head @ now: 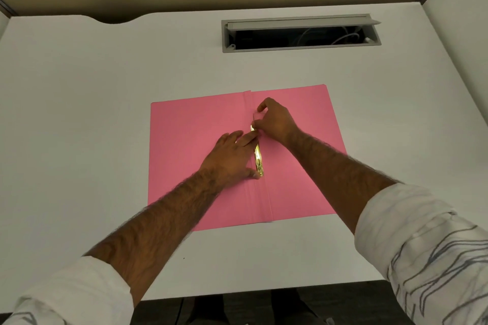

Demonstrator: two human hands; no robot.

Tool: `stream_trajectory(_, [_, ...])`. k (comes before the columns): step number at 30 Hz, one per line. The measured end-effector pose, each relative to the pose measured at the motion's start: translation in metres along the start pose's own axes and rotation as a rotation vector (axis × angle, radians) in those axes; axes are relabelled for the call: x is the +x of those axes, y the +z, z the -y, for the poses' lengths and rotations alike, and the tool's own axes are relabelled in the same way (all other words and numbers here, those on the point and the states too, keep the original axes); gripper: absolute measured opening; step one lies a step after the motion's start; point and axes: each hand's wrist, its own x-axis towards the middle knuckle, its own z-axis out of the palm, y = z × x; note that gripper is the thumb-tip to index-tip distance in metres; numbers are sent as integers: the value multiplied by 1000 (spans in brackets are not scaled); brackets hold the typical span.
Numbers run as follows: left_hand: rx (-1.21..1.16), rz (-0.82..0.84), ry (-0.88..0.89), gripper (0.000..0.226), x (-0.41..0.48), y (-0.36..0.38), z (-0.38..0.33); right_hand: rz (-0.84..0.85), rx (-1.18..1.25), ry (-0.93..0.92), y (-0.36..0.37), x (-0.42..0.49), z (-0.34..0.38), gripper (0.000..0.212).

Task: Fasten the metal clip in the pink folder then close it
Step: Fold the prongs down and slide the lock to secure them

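The pink folder (190, 140) lies open and flat on the white desk, spine running away from me. A gold metal clip (258, 158) lies along the spine fold. My left hand (231, 158) rests on the folder beside the clip, thumb at its near end and fingers pressing on its middle. My right hand (274, 121) is at the clip's far end, thumb and fingers pinched on a thin metal prong that stands up there. The far part of the clip is hidden under my fingers.
The white desk (79, 113) extends on all sides of the folder. A grey cable hatch (301, 33) stands open at the back right, with cables inside. Partition walls rise behind and to the right. The desk's front edge is near my sleeves.
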Motion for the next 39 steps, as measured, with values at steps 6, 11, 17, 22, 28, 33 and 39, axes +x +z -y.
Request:
stream_trajectory(6, [-20, -10, -3, 100, -1, 2, 1, -106, 49, -6, 3, -28, -20, 23])
stream_trajectory(11, [-60, -3, -17, 100, -1, 4, 3, -53, 37, -95, 3, -80, -36, 16])
stream_trajectory(17, [-57, 1, -16, 98, -1, 5, 5, 24, -43, -262, 13, -125, -46, 27])
stream_trajectory(22, [-46, -6, -6, 97, -1, 6, 7, -13, -23, -321, 15, -123, -41, 17])
stream_trajectory(28, [-55, -4, -15, 100, 0, 5, 6, -87, -39, -363, 9, -127, -47, 10])
stream_trajectory(33, [-54, -6, -16, 100, -1, 5, 6, -33, -104, -434, 4, -132, -46, 12])
stream_trajectory(39, [-42, -7, -12, 100, -1, 7, 7, 42, -386, -600, -5, -130, -44, 18])
